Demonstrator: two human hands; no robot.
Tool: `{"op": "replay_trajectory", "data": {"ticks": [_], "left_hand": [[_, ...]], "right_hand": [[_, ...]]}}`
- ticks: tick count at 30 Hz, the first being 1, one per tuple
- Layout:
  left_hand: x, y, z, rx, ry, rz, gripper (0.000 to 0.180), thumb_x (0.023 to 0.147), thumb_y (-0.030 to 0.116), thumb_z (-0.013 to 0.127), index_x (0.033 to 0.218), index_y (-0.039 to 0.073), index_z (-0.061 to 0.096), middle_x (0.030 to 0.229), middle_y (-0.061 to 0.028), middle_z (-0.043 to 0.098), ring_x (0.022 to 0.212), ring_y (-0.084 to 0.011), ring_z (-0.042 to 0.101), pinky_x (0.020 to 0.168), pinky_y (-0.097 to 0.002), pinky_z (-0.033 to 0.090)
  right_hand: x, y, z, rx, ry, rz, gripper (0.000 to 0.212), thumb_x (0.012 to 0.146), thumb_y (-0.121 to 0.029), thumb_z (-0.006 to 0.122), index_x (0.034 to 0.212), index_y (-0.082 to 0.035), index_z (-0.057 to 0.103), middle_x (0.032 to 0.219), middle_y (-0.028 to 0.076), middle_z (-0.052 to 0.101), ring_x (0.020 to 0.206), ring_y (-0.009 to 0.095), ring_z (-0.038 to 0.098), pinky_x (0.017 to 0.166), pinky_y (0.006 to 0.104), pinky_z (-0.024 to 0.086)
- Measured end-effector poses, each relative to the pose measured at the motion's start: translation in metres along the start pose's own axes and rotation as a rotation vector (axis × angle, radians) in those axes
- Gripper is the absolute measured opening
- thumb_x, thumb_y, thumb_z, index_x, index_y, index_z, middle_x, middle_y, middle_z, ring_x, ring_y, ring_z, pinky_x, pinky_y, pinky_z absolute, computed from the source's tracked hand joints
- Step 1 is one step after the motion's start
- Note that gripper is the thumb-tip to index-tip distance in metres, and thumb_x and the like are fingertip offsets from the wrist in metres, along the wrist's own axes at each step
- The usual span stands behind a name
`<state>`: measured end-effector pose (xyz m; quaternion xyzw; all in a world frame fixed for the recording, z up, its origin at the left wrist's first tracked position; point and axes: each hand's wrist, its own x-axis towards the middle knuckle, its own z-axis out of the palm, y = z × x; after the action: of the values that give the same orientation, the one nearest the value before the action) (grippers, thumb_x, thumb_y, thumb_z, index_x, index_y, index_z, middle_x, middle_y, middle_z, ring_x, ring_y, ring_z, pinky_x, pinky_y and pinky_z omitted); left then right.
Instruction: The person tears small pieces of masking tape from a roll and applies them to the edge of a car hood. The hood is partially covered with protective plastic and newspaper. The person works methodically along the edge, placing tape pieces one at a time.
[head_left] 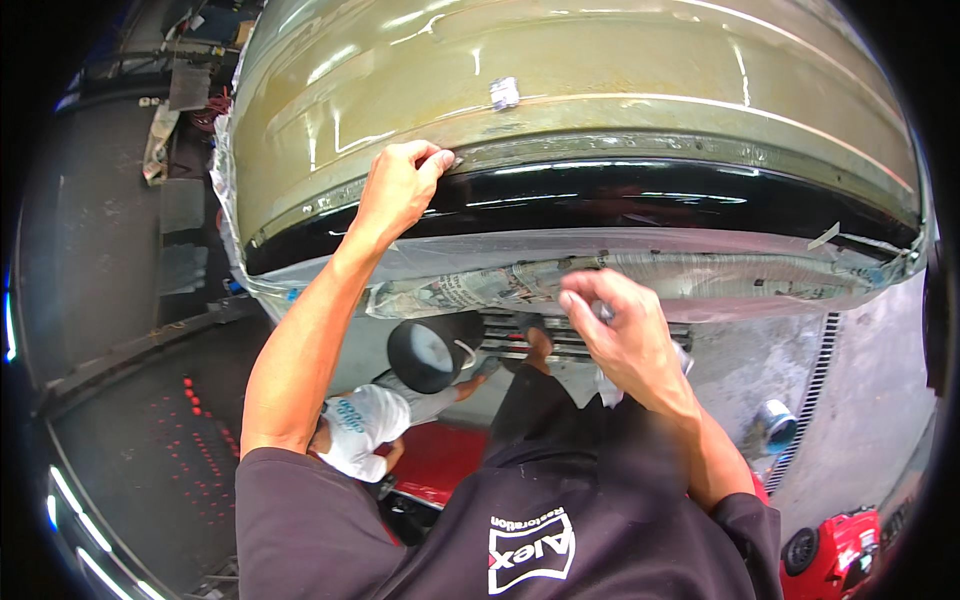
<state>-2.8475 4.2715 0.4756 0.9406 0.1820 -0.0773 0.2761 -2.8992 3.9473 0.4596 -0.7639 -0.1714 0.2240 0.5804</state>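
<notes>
A large curved vehicle panel (600,60), glossy olive green, fills the top of the view, with a shiny black band (600,195) along its lower edge. My left hand (400,185) rests at the seam between green and black, left of the middle. Its thumb and finger pinch together at a small dark bit too tiny to name. Nearer to me, my right hand (630,335) hovers apart from the panel with curled fingers; something greyish shows between them, mostly hidden. A small crumpled silver-white piece (504,93) sits on the green surface beyond my left hand.
Clear plastic film and newspaper (480,288) cover the part below the black band. Under me, a person in a white shirt (365,425) crouches beside a dark round stool (430,352). A can (775,423) stands by a floor drain (810,390). A red toy-like car (832,553) is lower right.
</notes>
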Motion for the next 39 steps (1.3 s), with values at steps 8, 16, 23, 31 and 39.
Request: {"op": "replay_trajectory", "data": {"ticks": [8,16,23,31,39], "left_hand": [[-0.027,-0.035,0.018,-0.189,0.439,0.220,0.025,0.104,0.019,0.064,0.111,-0.002,0.075,0.094,-0.0137,0.075,0.085,-0.0220,0.070,0.077,-0.0359,0.054],[-0.121,-0.076,0.034,-0.339,0.498,0.244,0.016,0.102,0.011,0.066,0.112,0.002,0.075,0.103,-0.0122,0.076,0.094,-0.0294,0.069,0.089,-0.0392,0.051],[-0.167,-0.118,0.034,-0.484,0.500,0.099,0.015,0.100,0.010,0.068,0.111,0.004,0.075,0.105,-0.0095,0.076,0.095,-0.0276,0.068,0.086,-0.0398,0.048],[-0.185,-0.138,0.032,-0.559,0.491,0.106,0.016,0.097,0.008,0.072,0.112,0.003,0.074,0.105,-0.0085,0.076,0.092,-0.0244,0.068,0.088,-0.0389,0.048],[-0.202,-0.161,0.035,-0.591,0.481,0.068,0.014,0.099,0.010,0.072,0.109,0.001,0.075,0.103,-0.0112,0.076,0.090,-0.0249,0.068,0.087,-0.0371,0.051]], "right_hand": [[0.119,-0.058,0.068,-0.534,0.154,-0.233,0.016,0.097,-0.017,0.068,0.099,-0.004,0.076,0.095,0.016,0.074,0.094,0.038,0.072,0.086,0.0471,0.057],[0.177,-0.064,0.094,-0.988,-0.082,-0.214,0.017,0.097,-0.014,0.066,0.103,-0.007,0.080,0.105,0.014,0.075,0.099,0.039,0.072,0.090,0.0502,0.056],[0.185,-0.078,0.106,-1.038,-0.066,-0.038,0.016,0.092,-0.021,0.071,0.098,-0.009,0.080,0.091,0.016,0.076,0.094,0.036,0.074,0.088,0.0473,0.057],[0.191,-0.081,0.121,-1.153,0.048,0.109,0.016,0.086,-0.022,0.073,0.092,-0.010,0.081,0.082,0.017,0.076,0.087,0.034,0.075,0.085,0.0449,0.058],[0.196,-0.109,0.129,-1.117,-0.016,0.293,0.025,0.087,-0.028,0.075,0.101,-0.009,0.084,0.092,0.018,0.079,0.092,0.035,0.077,0.088,0.0438,0.059]]}}
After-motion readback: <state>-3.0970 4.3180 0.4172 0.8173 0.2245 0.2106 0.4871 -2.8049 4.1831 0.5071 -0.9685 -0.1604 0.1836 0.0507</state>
